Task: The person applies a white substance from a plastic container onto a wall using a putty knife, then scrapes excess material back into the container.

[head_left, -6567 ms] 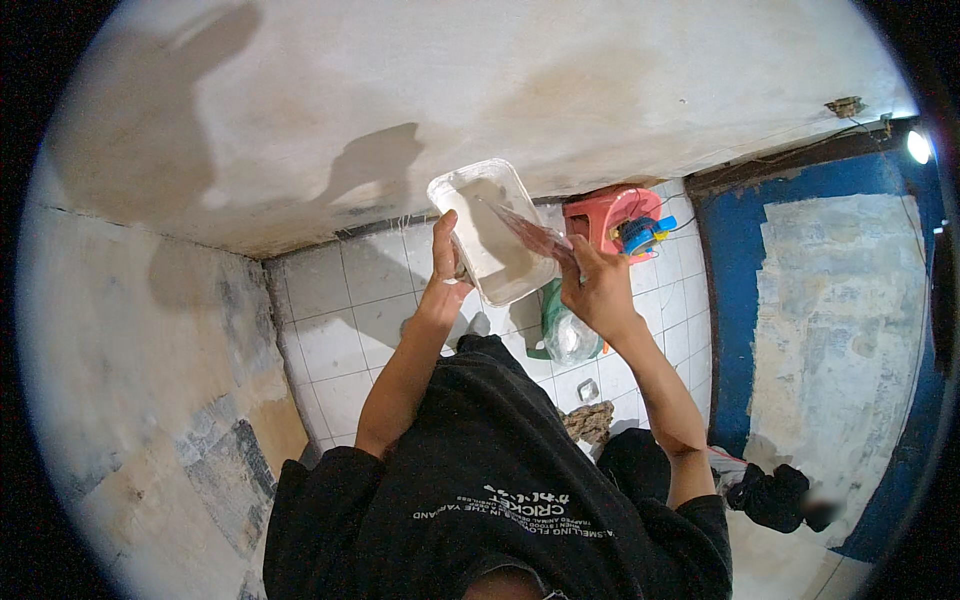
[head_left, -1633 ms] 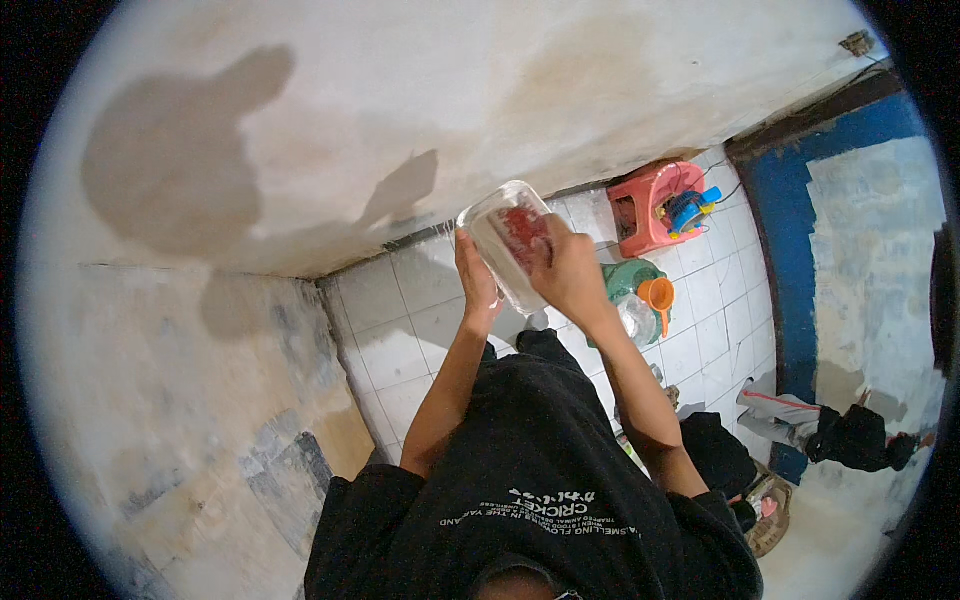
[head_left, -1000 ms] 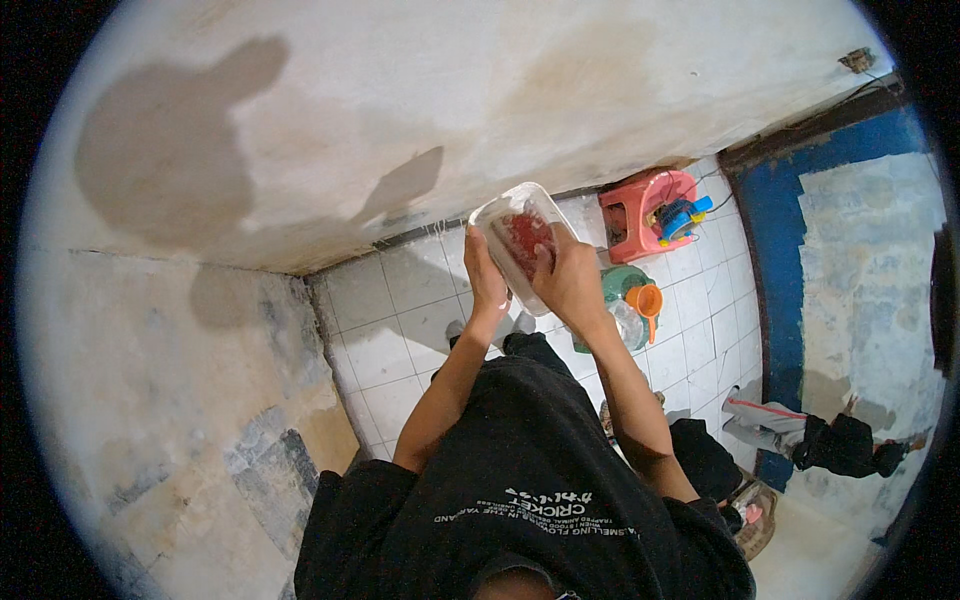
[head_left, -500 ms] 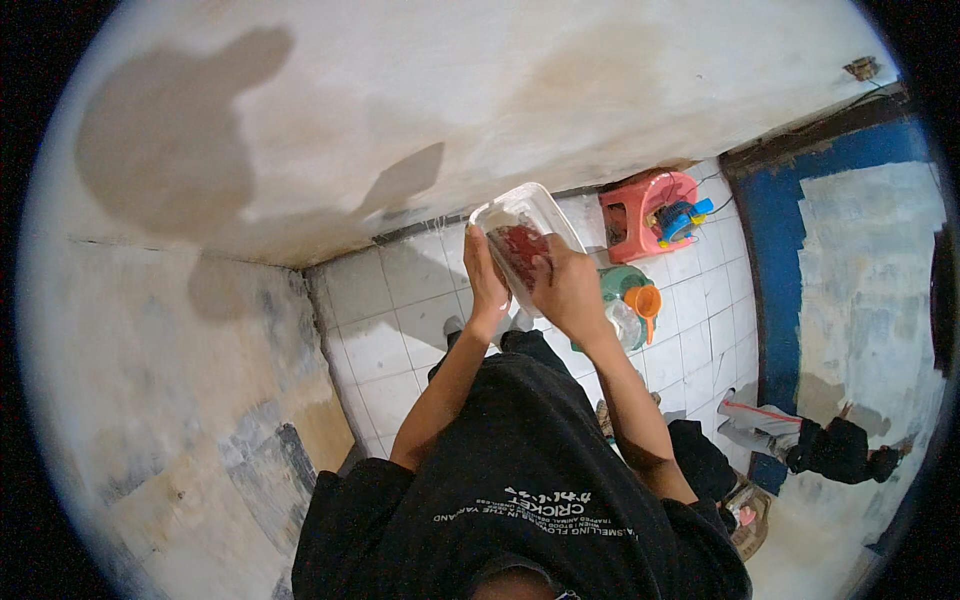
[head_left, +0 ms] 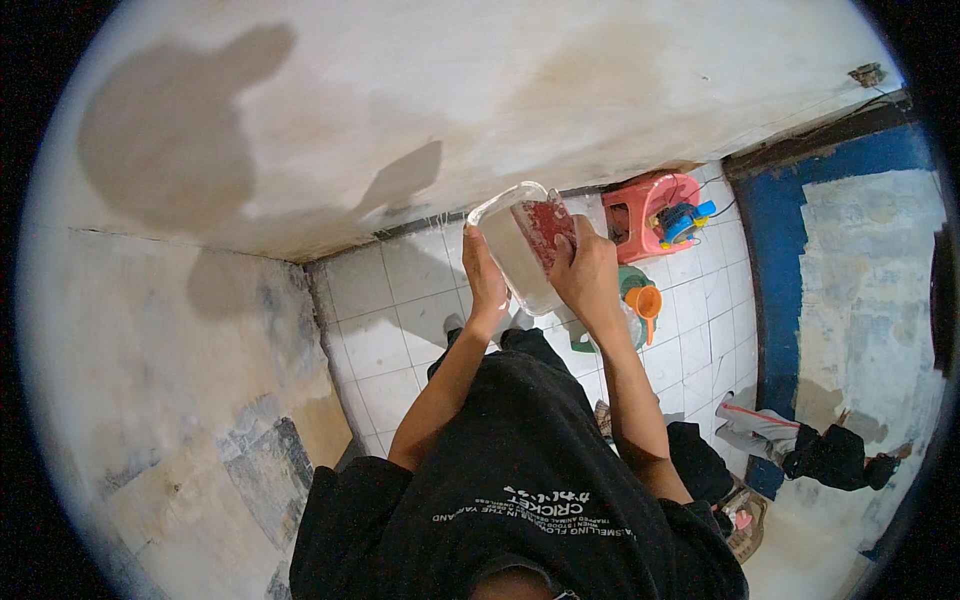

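My left hand (head_left: 485, 278) is wrapped round the left side of a whitish rectangular plastic tub (head_left: 503, 240), held tilted at chest height in front of the wall. A pale paste appears to coat its inside. In my right hand (head_left: 590, 278) is a flat red putty spreader (head_left: 541, 228), smeared with whitish paste. The fingers pinch its right edge, and its blade lies over the tub's right rim. Whether the blade touches the rim, I cannot tell.
A stained whitish wall (head_left: 400, 100) rises just ahead. To the right on the tiled floor stand a pink plastic stool (head_left: 622, 222) bearing a blue-and-yellow object (head_left: 683, 222), and a green container (head_left: 630, 278) with an orange dipper (head_left: 645, 300). Another person (head_left: 830, 455) is at the far right.
The red spreader has come up from inside the tub to its right rim, carried rightward by my right hand. My left hand and the tub have hardly moved.
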